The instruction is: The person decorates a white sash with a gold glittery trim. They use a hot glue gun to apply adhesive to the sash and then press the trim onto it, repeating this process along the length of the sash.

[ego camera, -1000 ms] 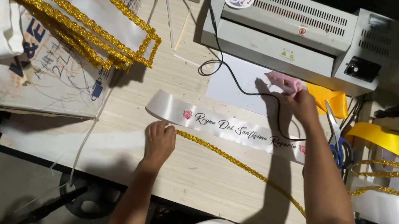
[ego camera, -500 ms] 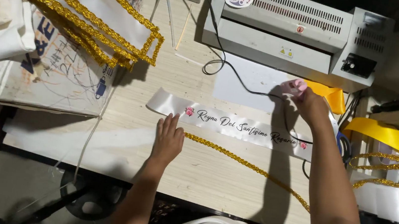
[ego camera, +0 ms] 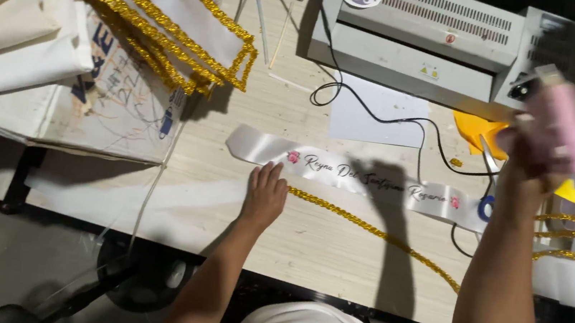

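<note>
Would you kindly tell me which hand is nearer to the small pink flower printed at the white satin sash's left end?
Left. The left hand lies flat just below the pink flower; the right hand is raised far to its right, gripping a pink tool.

Left hand (ego camera: 264,196) lies flat, fingers together (palm down); right hand (ego camera: 530,154) raised, grip closed.

Two hands in play, left hand (ego camera: 265,199) and right hand (ego camera: 530,157). One white printed sash (ego camera: 364,181) on the table, one loose gold braid (ego camera: 373,229), one grey laminator (ego camera: 424,36) (up top), one pink tool (ego camera: 566,121), one white sheet (ego camera: 378,110).
</note>
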